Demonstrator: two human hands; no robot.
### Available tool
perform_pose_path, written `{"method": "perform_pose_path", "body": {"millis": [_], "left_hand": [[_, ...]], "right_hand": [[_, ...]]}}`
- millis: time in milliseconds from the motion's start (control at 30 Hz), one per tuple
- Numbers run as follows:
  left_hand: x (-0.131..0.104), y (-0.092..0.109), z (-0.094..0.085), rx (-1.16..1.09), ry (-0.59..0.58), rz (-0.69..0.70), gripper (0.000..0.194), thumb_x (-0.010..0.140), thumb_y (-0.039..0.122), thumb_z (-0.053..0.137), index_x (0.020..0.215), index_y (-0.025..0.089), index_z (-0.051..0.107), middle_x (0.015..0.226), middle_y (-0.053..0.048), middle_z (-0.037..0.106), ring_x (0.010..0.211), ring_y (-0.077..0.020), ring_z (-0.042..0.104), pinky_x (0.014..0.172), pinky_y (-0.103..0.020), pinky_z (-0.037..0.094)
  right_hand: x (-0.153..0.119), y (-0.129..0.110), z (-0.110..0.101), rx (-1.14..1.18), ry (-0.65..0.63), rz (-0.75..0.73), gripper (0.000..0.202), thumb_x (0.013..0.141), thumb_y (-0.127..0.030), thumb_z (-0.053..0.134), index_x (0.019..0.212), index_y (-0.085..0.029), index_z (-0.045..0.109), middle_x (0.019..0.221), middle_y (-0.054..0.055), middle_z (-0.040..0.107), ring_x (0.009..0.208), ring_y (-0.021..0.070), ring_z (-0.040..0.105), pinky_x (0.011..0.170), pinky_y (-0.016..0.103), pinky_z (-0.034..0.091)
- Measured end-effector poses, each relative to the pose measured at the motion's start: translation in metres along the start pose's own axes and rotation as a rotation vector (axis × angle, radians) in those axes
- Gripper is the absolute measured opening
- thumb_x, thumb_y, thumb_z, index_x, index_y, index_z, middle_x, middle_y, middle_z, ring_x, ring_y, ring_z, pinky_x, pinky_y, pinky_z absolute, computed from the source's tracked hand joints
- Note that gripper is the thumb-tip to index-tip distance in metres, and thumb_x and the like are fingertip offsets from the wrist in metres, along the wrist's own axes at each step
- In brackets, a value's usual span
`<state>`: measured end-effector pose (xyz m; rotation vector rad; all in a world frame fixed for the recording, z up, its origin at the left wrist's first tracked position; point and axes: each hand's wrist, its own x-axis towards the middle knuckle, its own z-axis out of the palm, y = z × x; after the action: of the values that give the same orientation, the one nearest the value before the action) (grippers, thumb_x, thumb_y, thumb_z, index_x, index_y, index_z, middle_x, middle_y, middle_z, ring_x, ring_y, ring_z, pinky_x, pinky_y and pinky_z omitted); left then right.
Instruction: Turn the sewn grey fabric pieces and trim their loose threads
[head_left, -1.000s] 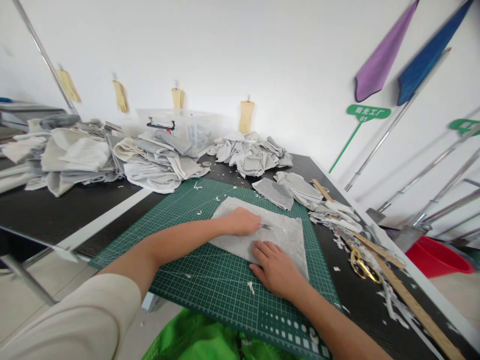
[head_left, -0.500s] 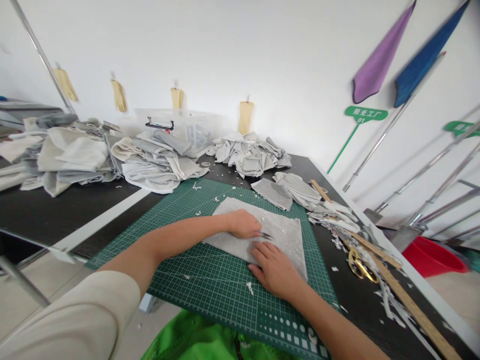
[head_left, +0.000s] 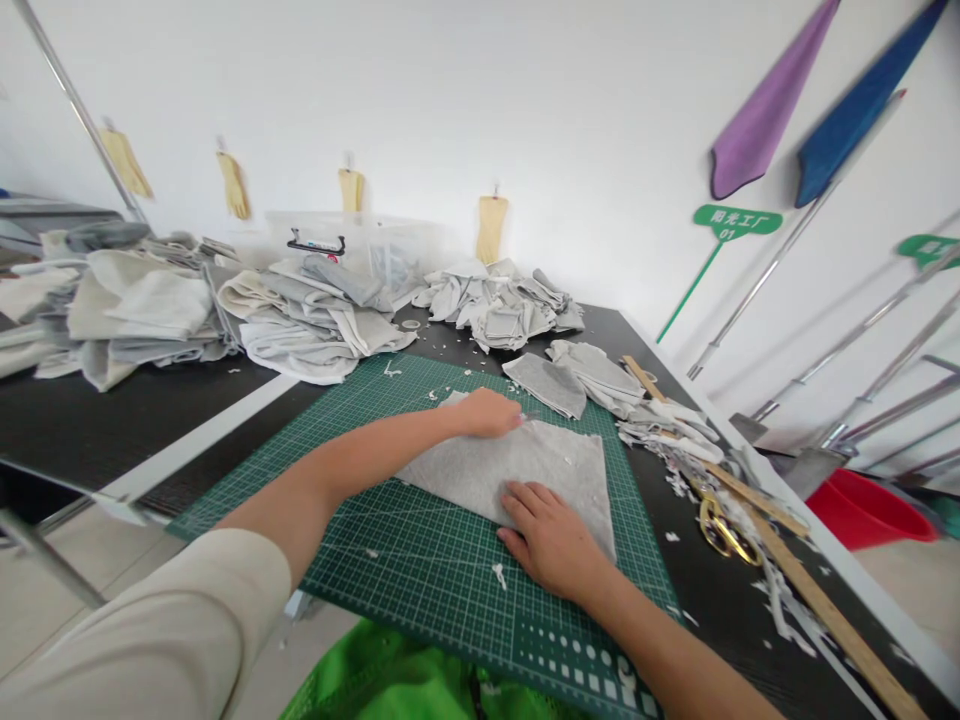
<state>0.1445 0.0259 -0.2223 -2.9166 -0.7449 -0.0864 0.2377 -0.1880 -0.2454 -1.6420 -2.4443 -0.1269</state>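
Fingers (head_left: pixel 508 421) of my left hand (head_left: pixel 486 412) clasp a metal-tipped tool (head_left: pixel 531 415) at twelve o'clock on the grey cloth (head_left: pixel 476 465); my right hand (head_left: pixel 553 540) lies flat, palm down, at five. I see green mat (head_left: pixel 420 555) beneath, fabric pile (head_left: pixel 510 315) beyond at twelve.

Textile workshop, small-factory type: gridded cutting mat (head_left: pixel 442 560), heaped fabric pieces (head_left: pixel 150 305), gold-handled scissors (head_left: pixel 726 532), wooden ruler (head_left: pixel 825 610), wall sign (head_left: pixel 737 220) with Chinese characters for "factory".
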Motion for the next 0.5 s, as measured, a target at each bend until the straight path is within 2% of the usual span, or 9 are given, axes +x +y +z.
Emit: {"method": "perform_pose_path", "body": {"millis": [100,167,233,300,367,400,500], "left_hand": [[-0.008,0.034,0.002,-0.031,-0.039,0.341,0.045,0.090,0.048,0.029,0.098,0.019,0.062,0.089,-0.011,0.069,0.080,-0.0222,0.064,0.069,-0.031,0.046],[-0.010,0.051,0.004,-0.037,-0.046,0.440,0.046,0.090,0.049,0.028,0.095,0.019,0.063,0.087,-0.009,0.069,0.078,-0.0211,0.064,0.068,-0.030,0.046],[-0.007,0.055,0.005,-0.046,-0.050,0.448,0.045,0.089,0.049,0.030,0.094,0.019,0.063,0.086,-0.009,0.069,0.079,-0.0212,0.064,0.068,-0.030,0.046],[0.001,0.045,0.005,-0.051,-0.056,0.298,0.041,0.088,0.047,0.035,0.096,0.019,0.064,0.089,-0.010,0.069,0.083,-0.0218,0.064,0.070,-0.030,0.046],[0.010,0.025,0.003,-0.043,-0.061,0.015,0.036,0.088,0.040,0.040,0.097,0.017,0.065,0.093,-0.012,0.069,0.087,-0.0229,0.064,0.072,-0.031,0.046],[0.015,0.012,0.001,-0.027,-0.054,-0.076,0.036,0.089,0.035,0.038,0.096,0.013,0.065,0.094,-0.015,0.068,0.087,-0.0249,0.064,0.072,-0.033,0.046],[0.022,-0.016,-0.004,0.002,-0.031,-0.200,0.039,0.090,0.028,0.033,0.092,0.006,0.065,0.091,-0.022,0.067,0.088,-0.0298,0.064,0.070,-0.037,0.047]], "right_hand": [[-0.001,-0.001,0.000,-0.007,0.006,-0.015,0.034,0.089,-0.034,0.045,0.116,-0.016,0.055,0.121,0.010,0.054,0.110,0.0251,0.047,0.094,0.043,0.041],[-0.003,-0.001,0.002,-0.014,0.012,-0.039,0.034,0.089,-0.033,0.044,0.116,-0.016,0.055,0.120,0.010,0.056,0.109,0.0246,0.049,0.095,0.042,0.041],[-0.005,0.000,0.006,-0.021,0.030,-0.061,0.033,0.089,-0.032,0.044,0.115,-0.014,0.056,0.120,0.011,0.056,0.110,0.0240,0.050,0.095,0.041,0.041],[-0.007,0.001,0.008,-0.027,0.056,-0.075,0.034,0.089,-0.032,0.044,0.115,-0.013,0.056,0.120,0.012,0.056,0.111,0.0236,0.050,0.096,0.040,0.041],[-0.007,0.002,0.009,-0.030,0.072,-0.081,0.034,0.088,-0.031,0.045,0.115,-0.013,0.056,0.121,0.012,0.056,0.111,0.0231,0.050,0.096,0.039,0.042],[-0.007,0.002,0.009,-0.029,0.074,-0.081,0.034,0.088,-0.031,0.046,0.115,-0.013,0.056,0.121,0.012,0.057,0.112,0.0229,0.051,0.096,0.038,0.042],[-0.007,0.003,0.006,-0.019,0.062,-0.074,0.034,0.088,-0.032,0.046,0.115,-0.013,0.056,0.122,0.011,0.056,0.112,0.0223,0.051,0.096,0.038,0.042]]}}
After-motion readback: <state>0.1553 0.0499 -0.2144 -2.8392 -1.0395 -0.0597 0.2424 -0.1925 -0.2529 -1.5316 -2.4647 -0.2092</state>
